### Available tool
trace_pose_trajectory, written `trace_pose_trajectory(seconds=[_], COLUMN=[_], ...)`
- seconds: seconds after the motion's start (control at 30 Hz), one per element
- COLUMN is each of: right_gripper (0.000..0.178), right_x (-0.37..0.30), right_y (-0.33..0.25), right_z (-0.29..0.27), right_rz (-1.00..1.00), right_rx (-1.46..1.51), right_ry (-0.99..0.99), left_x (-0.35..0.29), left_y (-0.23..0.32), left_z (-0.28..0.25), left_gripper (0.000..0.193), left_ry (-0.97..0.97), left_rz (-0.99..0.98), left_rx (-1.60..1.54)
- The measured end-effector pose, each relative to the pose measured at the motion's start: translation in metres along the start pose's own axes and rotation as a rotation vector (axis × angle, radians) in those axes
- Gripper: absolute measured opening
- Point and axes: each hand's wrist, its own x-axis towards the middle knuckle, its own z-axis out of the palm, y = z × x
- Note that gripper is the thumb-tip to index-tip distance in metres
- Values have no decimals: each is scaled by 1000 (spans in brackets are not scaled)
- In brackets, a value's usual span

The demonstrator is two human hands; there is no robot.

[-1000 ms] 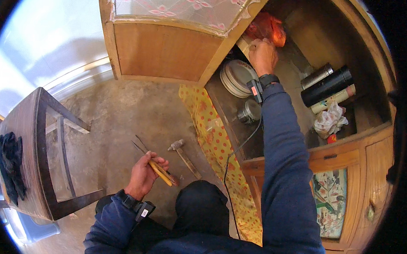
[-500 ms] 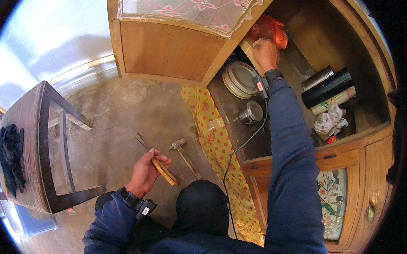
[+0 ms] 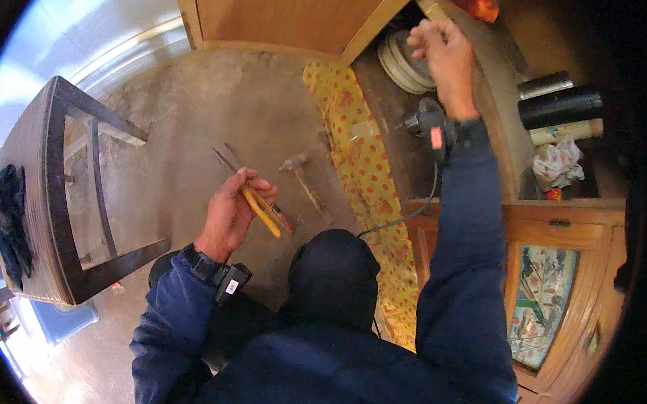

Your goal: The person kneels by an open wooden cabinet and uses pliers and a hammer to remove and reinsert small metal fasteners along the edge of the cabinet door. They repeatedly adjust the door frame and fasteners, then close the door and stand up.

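Note:
My left hand (image 3: pixel 231 209) is closed round a yellow-handled tool (image 3: pixel 264 212) above the floor. Two thin metal tips stick out past the fingers, and a reddish handle end (image 3: pixel 285 219) shows beside the yellow one. On the floor to its right lies a hammer (image 3: pixel 306 187) with a wooden handle. My right hand (image 3: pixel 447 59) is raised over the open cabinet, its fingers curled together. What they hold, if anything, is hidden. Close to it are stacked plates (image 3: pixel 403 67), a light wood strip (image 3: pixel 431 6) and a red plastic bag (image 3: pixel 480 5).
A dark wooden chair (image 3: pixel 30 218) with a black cloth (image 3: pixel 11 221) stands at left. The cabinet holds dark and silver cylinders (image 3: pixel 559 106) and a crumpled plastic bag (image 3: pixel 556 161). Yellow dotted sheeting (image 3: pixel 362 146) hangs along its edge. The cabinet door (image 3: pixel 295 17) stands open at the top.
My right hand has come away from the wood strip and red bag, back toward me. The view has tilted down. My left hand keeps its hold on the yellow-handled tool.

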Motion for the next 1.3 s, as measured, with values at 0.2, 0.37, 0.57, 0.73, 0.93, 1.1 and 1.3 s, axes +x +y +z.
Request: trace_pose_trajectory(seconds=[0.2, 0.37, 0.57, 0.73, 0.93, 1.1, 1.3], right_gripper=[8, 6, 18, 17, 30, 39, 41], right_x=[-175, -310, -386, -402, -394, -394, -407], right_y=[70, 148, 179, 174, 193, 225, 245], right_z=[62, 97, 126, 133, 115, 94, 101], right_rz=[273, 590, 361, 439, 287, 438, 432], right_rx=[-47, -58, 68, -65, -529, -721, -765], right_ry=[-360, -715, -1036, -1015, -507, -661, -743], left_x=[-4, -8, -18, -26, -35, -35, -41], left_y=[4, 5, 4, 13, 22, 26, 29], left_z=[6, 8, 6, 6, 7, 6, 4], left_gripper=[28, 29, 28, 29, 29, 29, 28], left_ry=[64, 80, 98, 153, 215, 274, 300], left_rz=[-40, -29, -31, 3, 42, 68, 59], left_rx=[20, 33, 46, 52, 61, 38, 52])
